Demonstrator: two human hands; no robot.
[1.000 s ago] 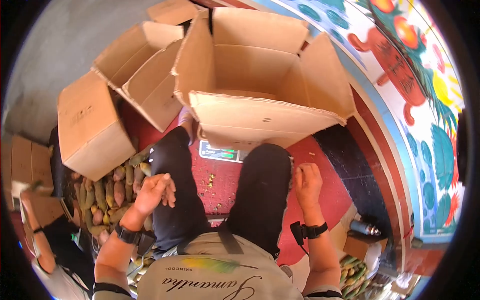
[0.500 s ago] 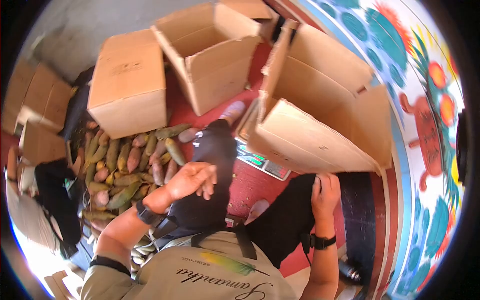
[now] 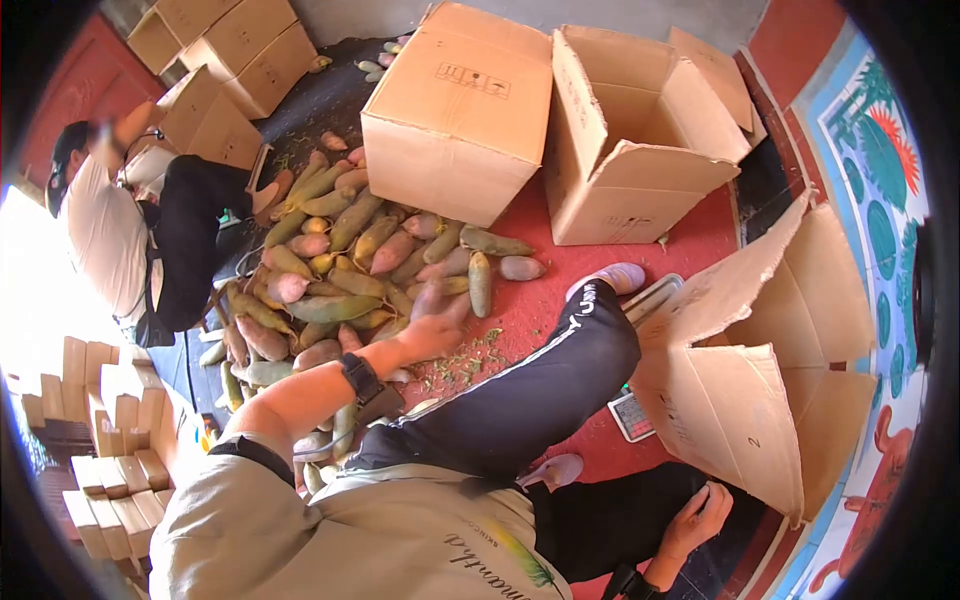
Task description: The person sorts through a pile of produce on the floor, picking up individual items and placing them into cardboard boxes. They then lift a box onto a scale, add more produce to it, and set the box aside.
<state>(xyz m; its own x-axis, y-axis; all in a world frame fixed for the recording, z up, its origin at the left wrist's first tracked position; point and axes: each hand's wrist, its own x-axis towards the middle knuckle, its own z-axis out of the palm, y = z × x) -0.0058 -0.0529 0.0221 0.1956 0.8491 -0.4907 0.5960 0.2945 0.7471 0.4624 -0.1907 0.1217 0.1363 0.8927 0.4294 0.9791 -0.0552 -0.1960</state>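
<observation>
My left hand (image 3: 435, 338) reaches down at the right edge of a large heap of long green and pink radishes (image 3: 350, 280). Its fingertips are right at a pinkish radish (image 3: 428, 299), and blur leaves me unable to tell whether they grip it. On my bent knee, close to the front of an open cardboard box (image 3: 748, 428), rests my right hand (image 3: 703, 515). Nothing is in it, and the thumb is apart from the loosely bent fingers. That box stands over a scale, whose keypad panel (image 3: 632, 416) shows beside my leg.
A closed carton (image 3: 455, 90) stands behind the heap, with another open box (image 3: 645, 185) next to it. At the left a person (image 3: 120, 230) sits beside the radishes. More cartons (image 3: 245, 50) are stacked at the back left. A painted wall (image 3: 880, 230) borders the right side.
My view has swung left toward the heap. My left hand has gone from above my thigh down to the radishes. My right hand stays on my knee, its fingers more bent.
</observation>
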